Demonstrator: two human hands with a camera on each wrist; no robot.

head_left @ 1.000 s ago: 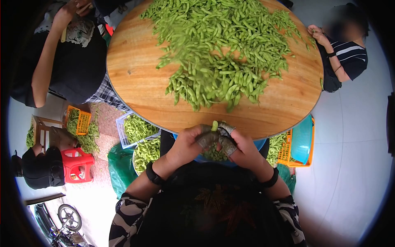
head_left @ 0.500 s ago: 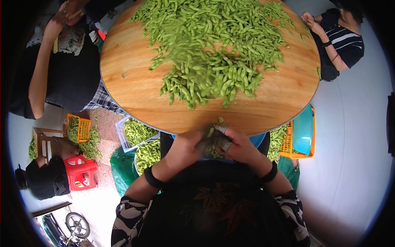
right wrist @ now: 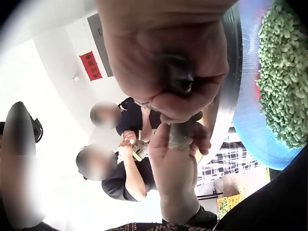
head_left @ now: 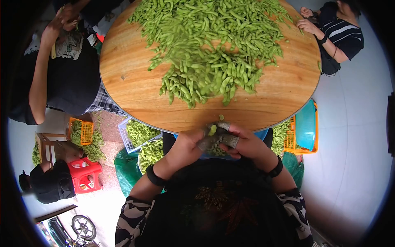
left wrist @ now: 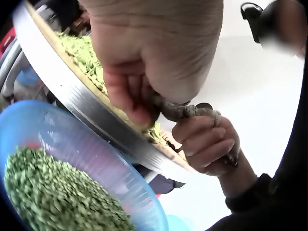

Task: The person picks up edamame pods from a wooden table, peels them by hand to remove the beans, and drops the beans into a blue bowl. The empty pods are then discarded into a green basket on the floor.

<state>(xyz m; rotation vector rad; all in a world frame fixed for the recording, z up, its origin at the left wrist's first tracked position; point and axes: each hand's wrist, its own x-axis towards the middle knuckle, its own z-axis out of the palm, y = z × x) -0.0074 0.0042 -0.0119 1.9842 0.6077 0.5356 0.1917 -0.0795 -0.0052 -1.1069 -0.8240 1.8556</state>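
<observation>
pod (head_left: 212, 130) lies against the fingers (head_left: 204, 143) of the left hand (head_left: 188, 145)

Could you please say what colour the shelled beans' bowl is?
The bowl is translucent blue, clearest in the left wrist view.

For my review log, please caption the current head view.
Left hand and right hand meet at a green pod, beside a wooden table heaped with more pods.
</observation>
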